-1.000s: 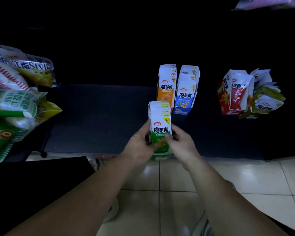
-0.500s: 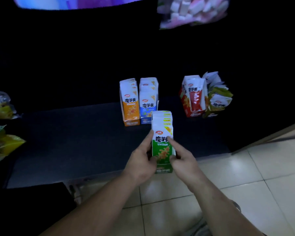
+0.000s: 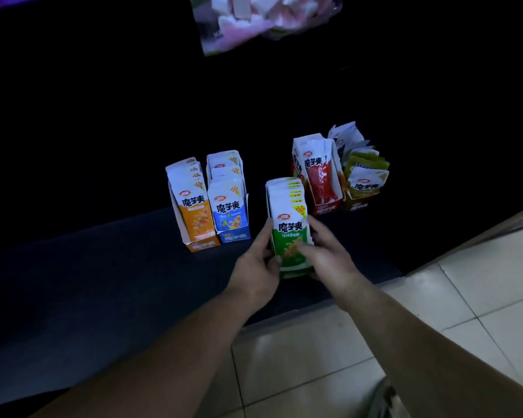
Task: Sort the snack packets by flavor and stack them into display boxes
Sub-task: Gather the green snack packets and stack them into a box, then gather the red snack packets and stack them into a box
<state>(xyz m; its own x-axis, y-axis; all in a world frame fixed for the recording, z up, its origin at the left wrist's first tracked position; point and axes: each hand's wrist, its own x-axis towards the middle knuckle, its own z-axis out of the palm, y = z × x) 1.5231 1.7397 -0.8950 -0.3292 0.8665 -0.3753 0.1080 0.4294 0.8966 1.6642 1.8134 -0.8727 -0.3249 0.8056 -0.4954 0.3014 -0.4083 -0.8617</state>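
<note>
Left hand [image 3: 255, 263] grasps the left edge of the green display box [image 3: 288, 227]. Right hand [image 3: 329, 257] clasps its right side, with fingers across the front packet. The box stands upright near the front lip of the dark shelf [image 3: 103, 285]; whether its base bears on the shelf cannot be told. Hazard: the box is tall, narrow and open-topped, so a tilt on release could tip it forward onto the tiled floor [image 3: 329, 357] and spill the packets. A sideways shove could also knock the red box [image 3: 317, 176] just behind it. Condition: the green packets are packed in a tidy row, white tops with yellow corner flashes showing. Orange box [image 3: 194, 215] and blue box [image 3: 229, 206] stand touching to the left. An olive box [image 3: 363, 179] beyond the red one holds loosely splayed packets.
</note>
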